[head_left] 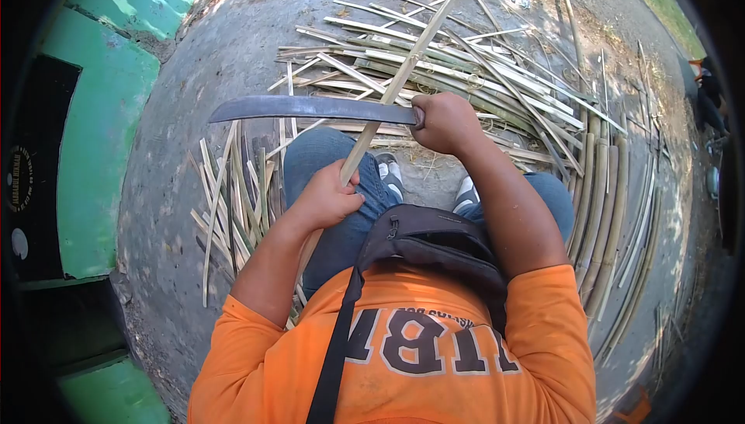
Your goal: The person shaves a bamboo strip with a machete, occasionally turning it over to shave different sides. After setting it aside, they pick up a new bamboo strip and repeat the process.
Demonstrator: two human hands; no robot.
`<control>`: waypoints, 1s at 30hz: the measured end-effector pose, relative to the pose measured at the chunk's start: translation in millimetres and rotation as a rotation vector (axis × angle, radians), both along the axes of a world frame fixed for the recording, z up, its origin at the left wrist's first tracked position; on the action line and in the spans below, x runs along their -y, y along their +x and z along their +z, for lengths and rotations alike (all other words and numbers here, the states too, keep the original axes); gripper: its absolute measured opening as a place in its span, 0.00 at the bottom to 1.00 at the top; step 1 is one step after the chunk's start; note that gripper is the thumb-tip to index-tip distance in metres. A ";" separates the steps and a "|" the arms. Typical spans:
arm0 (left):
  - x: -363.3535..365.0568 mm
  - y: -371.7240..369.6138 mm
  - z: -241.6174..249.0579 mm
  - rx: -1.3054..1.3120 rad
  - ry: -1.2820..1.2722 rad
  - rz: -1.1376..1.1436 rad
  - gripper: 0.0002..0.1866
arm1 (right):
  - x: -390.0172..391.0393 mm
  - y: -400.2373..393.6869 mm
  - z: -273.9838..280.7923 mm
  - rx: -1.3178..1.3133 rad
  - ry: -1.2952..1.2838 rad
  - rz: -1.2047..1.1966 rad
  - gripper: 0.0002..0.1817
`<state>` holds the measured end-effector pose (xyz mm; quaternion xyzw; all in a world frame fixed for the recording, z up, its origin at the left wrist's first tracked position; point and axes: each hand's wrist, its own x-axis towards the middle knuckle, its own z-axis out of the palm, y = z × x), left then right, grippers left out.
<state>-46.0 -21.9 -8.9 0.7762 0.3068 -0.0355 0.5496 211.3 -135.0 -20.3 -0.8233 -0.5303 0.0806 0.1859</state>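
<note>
My right hand [445, 123] is closed round the handle of a machete [310, 108], whose long dark blade points left across my view. A long bamboo strip [403, 74] slants from beside my left side up past the top edge. My left hand [326, 195] wraps round this strip below the blade, near my left knee. Blade and strip cross close to the machete's handle, the blade overlapping the strip in this view. Both hands are in front of my bent legs, above a black waist bag [434, 241].
A heap of split bamboo strips [481, 90] lies on the ground ahead. More strips [233, 199] lie to the left, and whole bamboo poles [597, 199] to the right. A green wall [109, 129] stands at far left. Another person [705, 94] is partly visible at far right.
</note>
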 end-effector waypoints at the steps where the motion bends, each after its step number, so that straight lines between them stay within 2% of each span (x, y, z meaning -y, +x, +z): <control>1: -0.4 1.1 0.9 0.000 -0.015 0.005 0.16 | 0.0 2.9 -1.7 0.006 0.005 -0.001 0.10; 6: 1.7 2.0 -0.9 0.007 0.023 0.020 0.17 | 2.7 -2.5 -1.3 -0.035 0.053 0.023 0.10; 9: 2.7 0.0 -3.9 0.016 0.060 0.000 0.17 | 2.7 -21.1 7.1 -0.022 0.034 0.154 0.10; 13: -0.6 -2.8 -7.0 0.013 0.043 -0.008 0.18 | 1.4 -3.4 7.3 0.010 -0.057 0.074 0.10; 14: -0.8 -2.7 -7.5 0.007 0.031 -0.002 0.18 | 0.5 4.7 3.9 -0.039 -0.040 -0.011 0.10; 17: 0.0 0.8 -4.0 -0.002 0.008 0.008 0.18 | 3.6 13.3 5.5 -0.054 -0.030 -0.062 0.11; 22: 2.9 1.7 -3.0 0.017 -0.020 0.035 0.18 | 6.4 -0.1 9.4 -0.086 0.026 -0.013 0.09; 24: 5.0 2.3 0.6 0.011 0.053 0.011 0.18 | 7.5 -8.7 14.5 -0.082 0.059 0.052 0.08; 27: 3.2 -0.7 -2.4 0.001 0.070 -0.006 0.17 | 5.3 4.0 9.7 -0.016 0.005 0.099 0.07; 28: 2.7 -2.1 -3.9 -0.003 0.058 -0.013 0.17 | 4.9 9.3 17.4 -0.022 -0.095 0.063 0.11; 30: 4.1 -2.4 -2.8 -0.008 0.036 0.014 0.17 | 4.9 22.7 8.0 -0.066 -0.006 -0.048 0.11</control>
